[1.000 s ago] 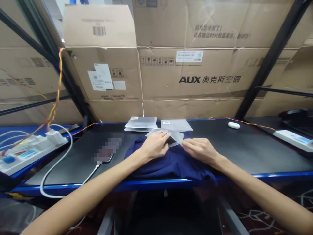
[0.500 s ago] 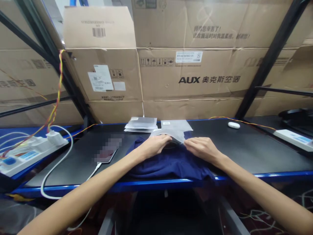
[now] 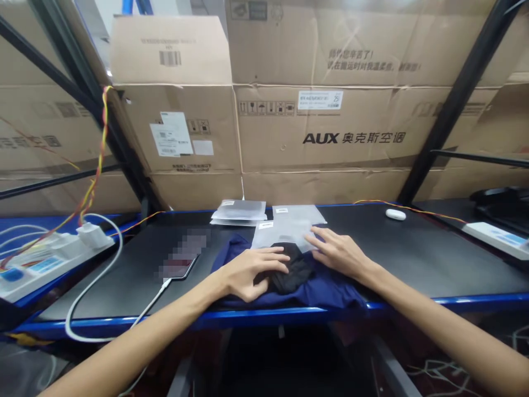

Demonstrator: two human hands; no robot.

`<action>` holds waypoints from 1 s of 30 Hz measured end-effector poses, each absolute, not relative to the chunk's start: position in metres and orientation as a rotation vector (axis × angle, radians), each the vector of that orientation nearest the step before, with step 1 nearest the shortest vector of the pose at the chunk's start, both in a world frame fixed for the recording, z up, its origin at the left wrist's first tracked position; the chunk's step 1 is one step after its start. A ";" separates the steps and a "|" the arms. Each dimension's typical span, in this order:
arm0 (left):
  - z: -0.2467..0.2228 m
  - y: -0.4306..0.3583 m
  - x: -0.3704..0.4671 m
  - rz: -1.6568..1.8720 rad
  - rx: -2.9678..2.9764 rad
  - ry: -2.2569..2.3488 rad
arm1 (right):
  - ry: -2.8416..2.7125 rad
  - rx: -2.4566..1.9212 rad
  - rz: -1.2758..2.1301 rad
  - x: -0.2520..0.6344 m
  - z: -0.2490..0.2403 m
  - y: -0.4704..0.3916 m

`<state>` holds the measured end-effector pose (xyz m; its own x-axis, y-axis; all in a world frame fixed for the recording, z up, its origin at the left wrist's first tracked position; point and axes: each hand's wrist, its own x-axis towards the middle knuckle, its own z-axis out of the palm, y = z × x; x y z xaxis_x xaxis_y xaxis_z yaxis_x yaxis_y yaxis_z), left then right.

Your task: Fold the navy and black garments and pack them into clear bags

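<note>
A big cardboard wall (image 3: 281, 71) stands behind the black desk (image 3: 413, 259). A dark blue cloth (image 3: 330, 295) lies at the desk's front. A white power strip (image 3: 61, 264) sits far left. The left hand (image 3: 250, 271) has a loose, wide grip over a black cloth (image 3: 298, 271) on the blue one, hiding part of it. The right hand (image 3: 341, 253) touches a see-through bag (image 3: 281, 234); I can't tell if its grip pinches. More bags (image 3: 243, 208) lie behind, a phone (image 3: 182, 268) left, a little white case (image 3: 395, 214) right.
</note>
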<state>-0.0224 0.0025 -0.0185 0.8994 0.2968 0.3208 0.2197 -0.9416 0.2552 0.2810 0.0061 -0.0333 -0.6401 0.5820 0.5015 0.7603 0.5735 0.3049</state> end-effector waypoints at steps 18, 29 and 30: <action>-0.018 0.006 -0.023 0.518 2.816 0.415 | -2.361 -1.408 -0.379 0.312 -0.013 0.089; -0.013 0.019 -0.018 0.570 2.804 0.571 | -2.377 -1.487 -0.109 0.326 -0.035 0.114; -0.009 0.020 -0.015 0.575 2.827 0.615 | -2.353 -1.471 -0.098 0.328 -0.033 0.110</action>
<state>-0.0153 0.0197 -0.0095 0.8385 0.4335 0.3302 0.3591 -0.8953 0.2635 0.3284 0.1103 -0.0330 -0.3913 0.8558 0.3383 0.8810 0.4546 -0.1310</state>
